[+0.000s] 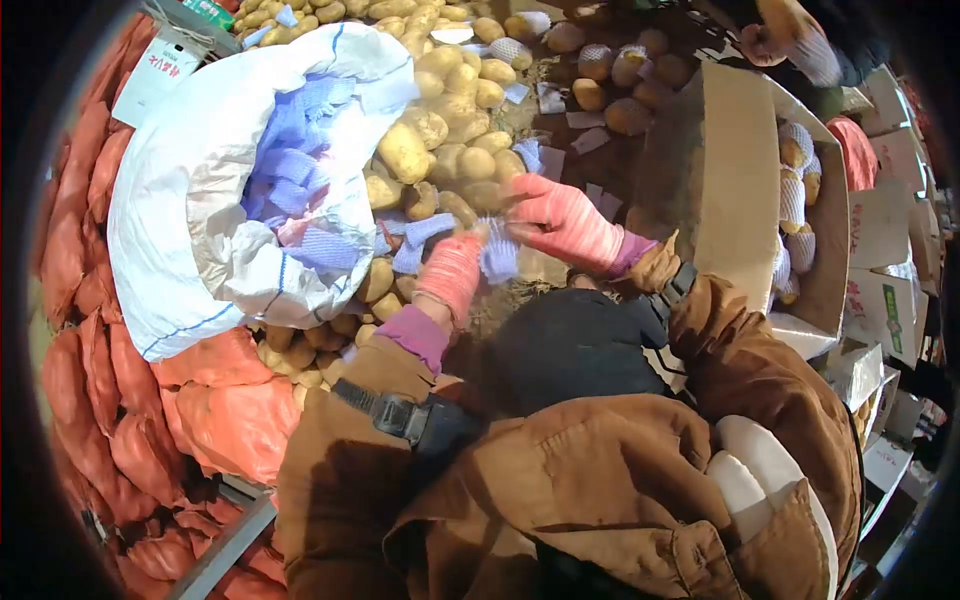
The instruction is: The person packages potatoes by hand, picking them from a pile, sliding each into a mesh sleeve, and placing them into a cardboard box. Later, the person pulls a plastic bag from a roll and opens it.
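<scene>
Between my hands hangs a purple foam net sleeve (498, 258), over the pile's edge. My left hand (450, 273), in a pink-red glove, pinches its upper left side. Gloved the same way, my right hand (568, 224) is closed at the sleeve's upper right edge; its fingertips are a little blurred. Loose potatoes (405, 152) lie heaped just beyond both hands. Another purple sleeve (425, 230) rests on the potatoes near my left hand. To the left, a white woven sack (190, 190) stands open, with many purple foam sleeves (295, 180) inside.
At right is an open cardboard box (735, 175) holding sleeved potatoes (792, 200). More potatoes (628, 68), some sleeved, lie at the back. Red mesh sacks (130, 430) line the left side. Another person's gloved hand (812, 50) shows at top right. Printed cartons (885, 300) stand far right.
</scene>
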Tool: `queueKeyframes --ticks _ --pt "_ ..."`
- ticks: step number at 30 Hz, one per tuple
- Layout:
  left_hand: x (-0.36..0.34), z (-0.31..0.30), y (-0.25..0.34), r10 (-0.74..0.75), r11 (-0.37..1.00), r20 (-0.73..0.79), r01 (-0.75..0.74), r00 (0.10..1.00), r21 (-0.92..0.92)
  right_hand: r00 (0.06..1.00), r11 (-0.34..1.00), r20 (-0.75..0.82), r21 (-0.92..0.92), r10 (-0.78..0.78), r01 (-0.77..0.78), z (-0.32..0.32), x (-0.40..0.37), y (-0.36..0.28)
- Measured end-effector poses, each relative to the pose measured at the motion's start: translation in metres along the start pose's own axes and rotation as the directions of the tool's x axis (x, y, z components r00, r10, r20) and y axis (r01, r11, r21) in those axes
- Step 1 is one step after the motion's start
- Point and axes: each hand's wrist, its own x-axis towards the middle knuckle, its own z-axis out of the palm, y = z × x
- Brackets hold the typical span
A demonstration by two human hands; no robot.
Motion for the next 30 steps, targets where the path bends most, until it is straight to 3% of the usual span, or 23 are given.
queueKeyframes --ticks 1,2,4,5,6,9,10,11,12,13,15,17,18,21,22,23,24,25,26,27,29,30 --pt "0.000 0.005 -0.009 0.147 0.880 0.078 -0.166 0.986 0.444 0.999 0.992 -0.040 0.126 -0.023 0.027 0.003 0.003 -0.006" --pt "0.005 0.013 -0.019 0.131 0.921 0.078 -0.150 0.988 0.359 0.832 0.694 0.232 0.463 0.504 -0.551 0.002 -0.002 -0.019" --pt "0.014 0.051 -0.056 0.043 0.995 -0.022 -0.044 0.999 -0.090 0.772 0.637 0.399 0.438 0.495 -0.634 0.013 -0.008 -0.001" --pt "0.015 0.053 -0.062 0.048 0.992 -0.060 -0.055 0.997 -0.113 0.734 0.608 0.477 0.420 0.484 -0.674 0.022 -0.011 0.011" --pt "0.016 0.055 -0.068 0.054 0.989 -0.099 -0.067 0.994 -0.135 0.673 0.418 0.517 0.532 0.529 -0.737 0.034 -0.013 0.021" --pt "0.009 0.012 -0.048 0.287 0.885 -0.134 -0.209 0.948 0.417 0.794 0.614 0.303 0.509 0.527 -0.603 0.029 0.010 0.038" --pt "0.016 0.000 -0.044 -0.235 0.909 -0.096 0.183 0.967 -0.373 0.756 0.504 0.215 0.630 0.618 -0.591 0.033 0.011 0.071" --pt "0.022 -0.012 -0.039 -0.535 0.225 0.291 0.466 0.793 -0.856 0.762 0.654 -0.058 0.559 0.645 -0.510 0.040 0.026 0.101" --pt "0.022 -0.024 -0.030 -0.542 0.255 0.222 0.411 0.811 -0.875 0.852 0.910 -0.333 0.051 0.405 -0.412 0.043 0.031 0.142" --pt "0.020 -0.033 -0.025 -0.545 0.290 0.150 0.353 0.825 -0.889 0.907 0.906 -0.314 -0.226 0.281 -0.359 0.045 0.050 0.157" --pt "0.020 -0.036 -0.020 -0.510 0.315 0.132 0.328 0.850 -0.891 0.798 0.672 -0.104 -0.480 0.594 -0.563 0.071 0.078 0.161" --pt "0.019 -0.033 -0.021 -0.490 0.321 0.143 0.331 0.860 -0.887 0.640 0.585 0.155 -0.603 0.752 -0.541 0.105 0.092 0.192" --pt "0.018 -0.031 -0.022 -0.487 0.317 0.158 0.343 0.859 -0.884 0.731 0.595 0.086 -0.648 0.677 -0.476 0.118 0.086 0.204" --pt "0.025 -0.034 -0.022 -0.445 0.315 0.203 0.364 0.872 -0.877 0.633 0.529 0.093 -0.648 0.769 -0.548 0.099 0.100 0.186" --pt "0.026 -0.035 -0.023 -0.457 0.299 0.174 0.335 0.872 -0.893 0.625 0.557 0.032 -0.489 0.780 -0.671 0.088 0.099 0.188" --pt "0.026 -0.037 -0.024 -0.471 0.283 0.146 0.305 0.870 -0.909 0.456 0.451 -0.059 -0.086 0.888 -0.888 0.080 0.091 0.186" --pt "0.025 -0.031 -0.033 -0.461 0.262 0.103 0.247 0.881 -0.933 0.621 0.626 -0.084 0.149 0.779 -0.766 0.084 0.072 0.201" --pt "0.030 -0.025 -0.043 -0.477 0.198 0.163 0.287 0.864 -0.937 0.654 0.563 0.000 0.509 0.757 -0.652 0.073 0.063 0.191" --pt "0.037 -0.018 -0.050 -0.483 0.133 0.229 0.329 0.845 -0.935 0.681 0.365 0.085 0.792 0.727 -0.489 0.062 0.053 0.182" --pt "0.042 -0.012 -0.050 -0.481 0.070 0.303 0.381 0.823 -0.922 0.669 -0.165 0.328 0.941 0.667 -0.297 0.045 0.054 0.131" --pt "0.046 -0.014 -0.012 -0.305 -0.183 0.523 0.490 0.796 -0.852 0.813 -0.256 0.272 0.954 0.516 -0.157 0.034 0.035 0.087" --pt "0.054 0.002 -0.014 -0.029 -0.305 0.458 0.428 0.889 -0.851 0.819 -0.288 0.304 0.941 0.487 -0.178 0.027 0.031 0.065"
